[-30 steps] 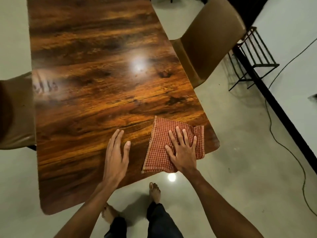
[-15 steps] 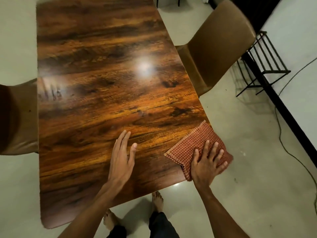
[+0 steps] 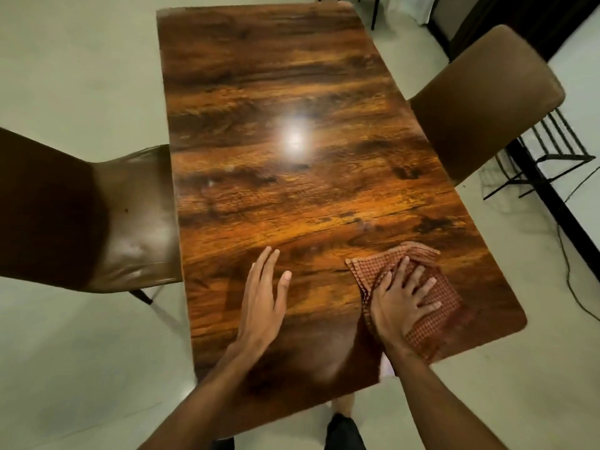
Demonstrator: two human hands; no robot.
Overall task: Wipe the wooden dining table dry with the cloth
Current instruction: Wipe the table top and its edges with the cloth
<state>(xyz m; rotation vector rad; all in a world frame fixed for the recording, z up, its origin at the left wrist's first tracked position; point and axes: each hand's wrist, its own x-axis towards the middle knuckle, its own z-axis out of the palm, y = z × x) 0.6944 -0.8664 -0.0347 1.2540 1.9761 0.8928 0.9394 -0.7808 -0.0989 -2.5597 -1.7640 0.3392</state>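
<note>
The glossy wooden dining table (image 3: 292,177) runs away from me, with a lamp glare near its middle. A red-and-white checked cloth (image 3: 435,300) lies flat near the table's near right corner, its far edge rumpled. My right hand (image 3: 401,305) presses down on the cloth with fingers spread, palm flat. My left hand (image 3: 264,298) rests flat on the bare wood to the left of the cloth, fingers together and holding nothing.
A brown chair (image 3: 483,102) stands at the table's right side and a darker one (image 3: 81,216) at its left. A black wire rack (image 3: 548,157) and a cable (image 3: 571,271) lie on the floor at right. My feet show under the near edge.
My right hand slid the cloth from the middle of the near edge out to the right corner, then back inward and further onto the table. The left hand stayed planted; my view shifted.
</note>
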